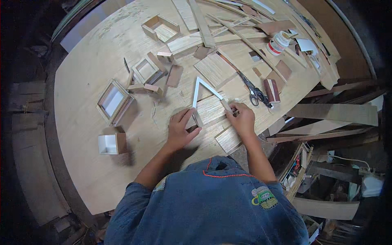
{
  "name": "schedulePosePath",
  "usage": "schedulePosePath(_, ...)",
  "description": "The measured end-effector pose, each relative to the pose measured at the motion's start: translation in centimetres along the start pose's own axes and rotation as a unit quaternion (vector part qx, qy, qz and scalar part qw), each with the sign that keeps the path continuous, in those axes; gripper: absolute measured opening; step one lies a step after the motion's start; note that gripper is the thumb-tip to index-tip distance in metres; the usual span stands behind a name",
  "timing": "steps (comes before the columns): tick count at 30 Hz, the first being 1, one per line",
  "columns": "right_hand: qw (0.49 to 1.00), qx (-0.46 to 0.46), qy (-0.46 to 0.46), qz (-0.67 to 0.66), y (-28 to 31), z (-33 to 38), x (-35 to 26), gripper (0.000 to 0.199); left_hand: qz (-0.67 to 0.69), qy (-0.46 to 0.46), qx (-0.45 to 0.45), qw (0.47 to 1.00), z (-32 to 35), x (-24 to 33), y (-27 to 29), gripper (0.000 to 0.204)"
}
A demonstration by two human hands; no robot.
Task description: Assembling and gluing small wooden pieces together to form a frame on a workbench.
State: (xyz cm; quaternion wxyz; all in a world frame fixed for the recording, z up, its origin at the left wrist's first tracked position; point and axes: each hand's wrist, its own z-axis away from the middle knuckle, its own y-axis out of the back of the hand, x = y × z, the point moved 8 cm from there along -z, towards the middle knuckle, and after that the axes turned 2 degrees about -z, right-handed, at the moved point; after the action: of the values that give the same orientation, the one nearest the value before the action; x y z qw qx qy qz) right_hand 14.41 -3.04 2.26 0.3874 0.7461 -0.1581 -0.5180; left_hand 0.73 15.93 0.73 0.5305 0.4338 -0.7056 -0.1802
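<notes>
My left hand presses flat on a small wooden strip at the lower end of a thin wooden frame corner with white inner faces, shaped like an upside-down V. My right hand pinches a short wooden strip at the other end of that V. Both ends rest on a flat wooden panel on the plywood table. A small wooden block lies just below my right hand.
Several small open wooden boxes stand to the left and back. Scissors, a dark sanding block, a white glue bottle and long wood strips lie at the back right. Offcuts pile beyond the right edge.
</notes>
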Motion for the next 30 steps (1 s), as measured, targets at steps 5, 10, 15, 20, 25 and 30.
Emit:
schedulePosePath(5, 0.999, 0.016, -0.037, 0.000, 0.4, -0.2, 0.7, 0.026, 0.021, -0.001, 0.001, 1.000, 0.0, 0.0, 0.0, 0.068)
schedulePosePath(10, 0.999, 0.027, -0.025, 0.026, 0.1, -1.0, 0.6, 0.031, 0.021, 0.002, -0.002, 1.000, -0.1, -0.1, -0.1, 0.068)
schedulePosePath(15, 0.998, -0.009, -0.054, 0.031, -0.8, -1.5, 0.8, 0.032, 0.015, 0.011, -0.018, 1.000, -0.1, -0.2, -0.2, 0.071)
schedulePosePath(20, 0.999, 0.003, -0.013, 0.041, -0.4, -1.5, 0.0, 0.033, 0.004, 0.012, -0.011, 1.000, -0.1, -0.2, -0.1, 0.073)
schedulePosePath(25, 0.999, -0.011, -0.023, 0.022, -0.6, -1.3, 0.1, 0.032, 0.032, 0.031, -0.011, 0.999, 0.0, -0.5, -0.1, 0.072)
schedulePosePath(30, 1.000, -0.019, -0.023, 0.010, -0.7, -1.2, 0.1, 0.034, 0.060, 0.049, -0.009, 0.997, -0.1, -0.7, 0.1, 0.071)
